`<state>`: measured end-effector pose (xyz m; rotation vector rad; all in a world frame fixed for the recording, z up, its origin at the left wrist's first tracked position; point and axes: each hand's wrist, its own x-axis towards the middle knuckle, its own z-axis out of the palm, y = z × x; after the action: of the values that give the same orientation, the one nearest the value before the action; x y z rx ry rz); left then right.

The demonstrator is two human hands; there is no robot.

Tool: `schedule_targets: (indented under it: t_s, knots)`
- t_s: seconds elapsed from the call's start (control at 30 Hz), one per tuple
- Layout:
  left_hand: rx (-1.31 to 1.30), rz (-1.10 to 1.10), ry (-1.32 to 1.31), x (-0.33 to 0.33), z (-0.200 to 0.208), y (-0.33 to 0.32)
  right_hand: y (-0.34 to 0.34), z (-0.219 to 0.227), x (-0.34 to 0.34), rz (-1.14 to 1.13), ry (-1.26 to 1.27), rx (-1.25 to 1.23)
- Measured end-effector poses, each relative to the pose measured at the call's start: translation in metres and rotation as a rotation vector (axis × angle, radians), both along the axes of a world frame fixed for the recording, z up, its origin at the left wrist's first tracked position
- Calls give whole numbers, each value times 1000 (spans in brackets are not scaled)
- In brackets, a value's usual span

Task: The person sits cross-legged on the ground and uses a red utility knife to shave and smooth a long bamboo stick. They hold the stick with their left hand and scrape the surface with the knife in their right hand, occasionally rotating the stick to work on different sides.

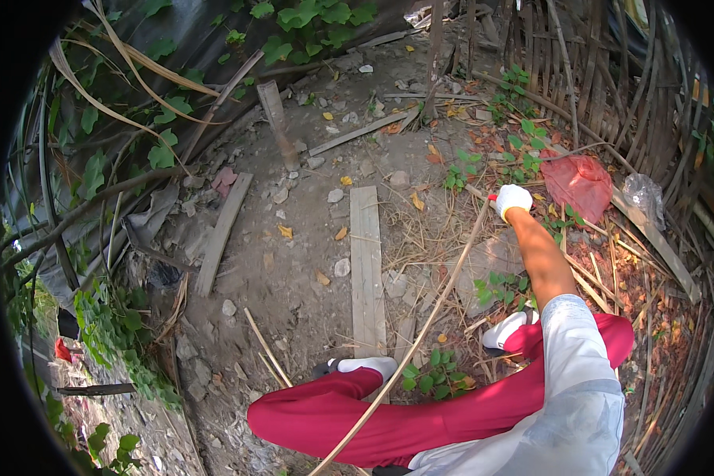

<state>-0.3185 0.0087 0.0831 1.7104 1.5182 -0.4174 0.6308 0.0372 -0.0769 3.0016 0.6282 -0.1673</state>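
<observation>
long pole (434, 309) across the left leg (301, 416), top end at the right hand (513, 200)

the pole could swing if its lower end, out of view, is loose; the right hand is closed round a red tool (493, 197), its hold on the pole unclear. left hand unseen. one pole, one red bag (577, 184), two shoes (370, 366), one tool.

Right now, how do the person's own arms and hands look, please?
The right grip wears a white glove with a yellowish wrist edge; below a pale grey-white sleeve, the forearm is bare. The left grip is out of view.
</observation>
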Motion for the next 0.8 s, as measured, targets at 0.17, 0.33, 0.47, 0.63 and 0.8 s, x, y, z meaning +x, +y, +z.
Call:
schedule_targets:
  t_s: [0.17,0.33,0.47,0.63,0.8]
  knots:
    - [121,336,-248,64,104,-5,-64,2,65,-140,-171,58]
    - [63,628,-313,7,50,-6,-53,6,50,-10,107,120]
    - [133,612,-410,2,-4,-5,-23,18,-14,-13,946,517]
    - [95,432,-277,37,-31,8,8,13,-93,303,660,876]
    - [-15,273,-34,148,-6,5,13,51,-226,37,1442,1247]
